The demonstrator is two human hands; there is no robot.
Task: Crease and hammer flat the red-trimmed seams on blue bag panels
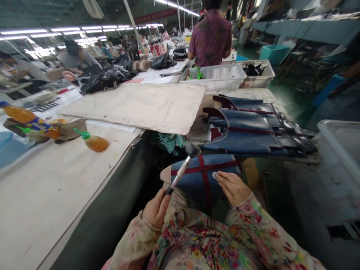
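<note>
My left hand [156, 208] is closed around the dark grip of a hammer [180, 173]. Its shiny shaft slants up to a dark head [192, 148], which is raised over a blue leather bag panel [187, 179]. Dark red strips cross on this panel, and a pale flap shows at its left end. The panel lies at my lap. My right hand [234, 187] is over the panel's right part, fingers together around a small white scrap [215, 175] at the fingertips. What that scrap is, I cannot make out.
Stacked blue panels [250, 129] lie ahead to the right, beside a beige board [146, 107]. Left, a worktable [70, 180] carries a green-tipped glue bottle [95, 142] and an orange drink bottle [33, 122]. A plastic bin [341, 125] stands right. A person [210, 35] stands beyond.
</note>
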